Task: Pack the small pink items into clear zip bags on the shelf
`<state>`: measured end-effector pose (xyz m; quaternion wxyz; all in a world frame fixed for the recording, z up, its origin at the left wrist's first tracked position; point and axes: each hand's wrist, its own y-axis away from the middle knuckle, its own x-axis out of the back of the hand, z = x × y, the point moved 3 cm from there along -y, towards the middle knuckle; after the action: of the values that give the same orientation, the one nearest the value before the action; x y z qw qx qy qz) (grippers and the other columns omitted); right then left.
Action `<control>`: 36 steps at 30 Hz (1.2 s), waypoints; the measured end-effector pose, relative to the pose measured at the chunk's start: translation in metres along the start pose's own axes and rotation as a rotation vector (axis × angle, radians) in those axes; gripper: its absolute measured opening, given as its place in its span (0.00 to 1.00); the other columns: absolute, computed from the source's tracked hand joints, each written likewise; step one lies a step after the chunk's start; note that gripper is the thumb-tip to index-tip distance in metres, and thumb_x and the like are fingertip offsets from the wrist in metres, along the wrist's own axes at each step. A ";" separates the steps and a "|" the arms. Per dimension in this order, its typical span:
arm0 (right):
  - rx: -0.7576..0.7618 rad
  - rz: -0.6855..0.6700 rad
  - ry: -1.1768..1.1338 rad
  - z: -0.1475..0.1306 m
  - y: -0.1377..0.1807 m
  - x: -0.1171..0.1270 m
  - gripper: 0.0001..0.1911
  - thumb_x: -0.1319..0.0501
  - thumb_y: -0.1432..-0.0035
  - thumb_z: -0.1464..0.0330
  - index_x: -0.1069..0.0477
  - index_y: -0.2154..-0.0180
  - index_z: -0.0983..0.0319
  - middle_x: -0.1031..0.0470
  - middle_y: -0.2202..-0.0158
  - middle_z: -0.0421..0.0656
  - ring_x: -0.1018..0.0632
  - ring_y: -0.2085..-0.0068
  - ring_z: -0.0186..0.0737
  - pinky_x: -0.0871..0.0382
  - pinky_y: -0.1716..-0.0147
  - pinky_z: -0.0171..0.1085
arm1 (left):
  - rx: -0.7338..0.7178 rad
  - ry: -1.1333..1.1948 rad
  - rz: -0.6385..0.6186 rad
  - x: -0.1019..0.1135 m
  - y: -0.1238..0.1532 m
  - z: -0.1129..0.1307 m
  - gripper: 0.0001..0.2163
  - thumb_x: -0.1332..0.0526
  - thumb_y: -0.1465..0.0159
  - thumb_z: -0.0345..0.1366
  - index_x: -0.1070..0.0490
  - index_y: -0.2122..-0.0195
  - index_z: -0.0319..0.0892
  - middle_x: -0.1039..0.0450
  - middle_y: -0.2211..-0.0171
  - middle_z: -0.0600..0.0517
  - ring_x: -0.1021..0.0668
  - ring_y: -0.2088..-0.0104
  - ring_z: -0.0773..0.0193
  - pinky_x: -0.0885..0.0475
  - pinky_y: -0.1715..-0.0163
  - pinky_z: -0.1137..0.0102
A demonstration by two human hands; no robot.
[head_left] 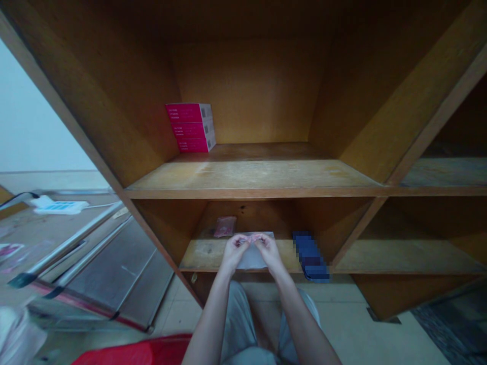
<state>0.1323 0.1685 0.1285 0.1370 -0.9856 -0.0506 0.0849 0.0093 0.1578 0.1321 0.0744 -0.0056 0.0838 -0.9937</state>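
Observation:
My left hand and my right hand come together over the lower shelf, fingertips nearly touching. Both are closed in a pinch on something small, clear and pinkish, too small to make out. Under them, at the shelf's front, a pale whitish sheet is partly covered by the fingers. Behind my left hand a pink packet in clear wrapping rests toward the back of the shelf. To the right of my right hand is a dark blue object, blurred out, reaching over the shelf's front edge.
Three stacked pink boxes stand at the left of the upper shelf. A metal-framed cart and a white power strip are on the left. Something red is low at the left, beside my legs.

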 end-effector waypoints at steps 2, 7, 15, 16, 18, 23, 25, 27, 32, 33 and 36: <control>-0.004 -0.011 -0.025 -0.001 0.001 -0.001 0.06 0.41 0.52 0.66 0.30 0.73 0.62 0.27 0.70 0.42 0.28 0.66 0.38 0.36 0.62 0.37 | -0.006 -0.022 0.001 0.000 0.000 -0.001 0.09 0.36 0.53 0.38 0.29 0.75 0.37 0.27 0.74 0.50 0.27 0.71 0.65 0.33 0.68 0.72; -0.040 0.001 -0.072 -0.003 0.004 -0.002 0.07 0.40 0.53 0.64 0.29 0.72 0.62 0.27 0.70 0.42 0.28 0.66 0.38 0.36 0.63 0.36 | -0.002 -0.091 -0.007 0.003 0.000 0.002 0.10 0.37 0.52 0.40 0.28 0.73 0.38 0.26 0.72 0.49 0.26 0.70 0.64 0.33 0.68 0.72; -0.096 0.081 -0.055 -0.003 0.002 0.007 0.09 0.37 0.56 0.63 0.28 0.74 0.62 0.27 0.72 0.41 0.29 0.69 0.37 0.37 0.67 0.34 | -0.034 -0.189 0.033 0.014 -0.002 0.005 0.09 0.38 0.51 0.38 0.27 0.74 0.38 0.25 0.73 0.50 0.26 0.72 0.65 0.34 0.70 0.73; -0.093 0.083 -0.054 -0.004 0.001 0.008 0.09 0.37 0.56 0.63 0.28 0.74 0.62 0.27 0.72 0.41 0.29 0.69 0.37 0.37 0.67 0.34 | -0.045 -0.196 0.036 0.015 -0.003 0.005 0.09 0.38 0.51 0.38 0.27 0.74 0.38 0.26 0.73 0.50 0.26 0.72 0.65 0.34 0.70 0.73; -0.097 0.084 -0.058 -0.005 0.001 0.009 0.09 0.37 0.57 0.63 0.28 0.75 0.62 0.27 0.72 0.41 0.29 0.69 0.36 0.37 0.68 0.34 | -0.059 -0.197 0.044 0.017 -0.003 0.004 0.09 0.38 0.51 0.39 0.27 0.74 0.38 0.26 0.73 0.49 0.27 0.71 0.65 0.34 0.70 0.73; -0.140 0.074 -0.098 -0.006 0.001 0.009 0.10 0.36 0.57 0.62 0.28 0.75 0.62 0.27 0.75 0.41 0.30 0.72 0.35 0.38 0.70 0.33 | -0.044 -0.121 0.028 0.018 -0.001 0.004 0.10 0.38 0.50 0.40 0.27 0.73 0.38 0.26 0.72 0.49 0.27 0.71 0.65 0.34 0.70 0.73; -0.160 0.068 -0.126 -0.007 0.002 0.008 0.10 0.36 0.58 0.62 0.27 0.75 0.63 0.27 0.75 0.40 0.30 0.73 0.35 0.38 0.71 0.33 | -0.031 -0.072 -0.002 0.017 0.001 0.005 0.10 0.38 0.50 0.40 0.27 0.73 0.37 0.26 0.73 0.50 0.27 0.71 0.65 0.34 0.70 0.73; -0.178 0.065 -0.147 -0.009 0.003 0.008 0.10 0.35 0.59 0.62 0.27 0.76 0.62 0.27 0.75 0.41 0.29 0.72 0.35 0.37 0.71 0.33 | -0.007 -0.015 -0.019 0.017 0.005 0.005 0.11 0.39 0.49 0.41 0.27 0.71 0.38 0.26 0.71 0.50 0.27 0.70 0.65 0.34 0.69 0.73; -0.151 0.081 -0.134 -0.014 0.003 0.008 0.10 0.37 0.56 0.61 0.26 0.75 0.62 0.25 0.73 0.42 0.27 0.70 0.36 0.35 0.67 0.35 | 0.108 0.151 -0.112 0.012 0.018 0.001 0.17 0.41 0.47 0.43 0.35 0.57 0.43 0.28 0.61 0.49 0.26 0.64 0.65 0.33 0.69 0.74; -0.140 0.096 -0.129 -0.014 0.002 0.009 0.11 0.37 0.56 0.61 0.26 0.74 0.62 0.25 0.72 0.42 0.27 0.70 0.37 0.35 0.66 0.35 | 0.132 0.172 -0.156 0.010 0.021 -0.001 0.19 0.40 0.47 0.42 0.36 0.55 0.43 0.28 0.61 0.49 0.26 0.64 0.65 0.32 0.69 0.74; -0.150 0.128 -0.141 -0.010 0.000 0.010 0.12 0.38 0.55 0.60 0.26 0.73 0.62 0.24 0.72 0.43 0.26 0.69 0.38 0.34 0.66 0.37 | 0.220 0.174 -0.237 0.005 0.027 -0.011 0.19 0.38 0.50 0.43 0.36 0.59 0.41 0.27 0.65 0.48 0.24 0.71 0.66 0.32 0.73 0.74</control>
<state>0.1442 0.1672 0.1368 0.0531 -0.9860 -0.0030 0.1583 0.0085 0.1322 0.1171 -0.0504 0.0788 -0.0206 -0.9954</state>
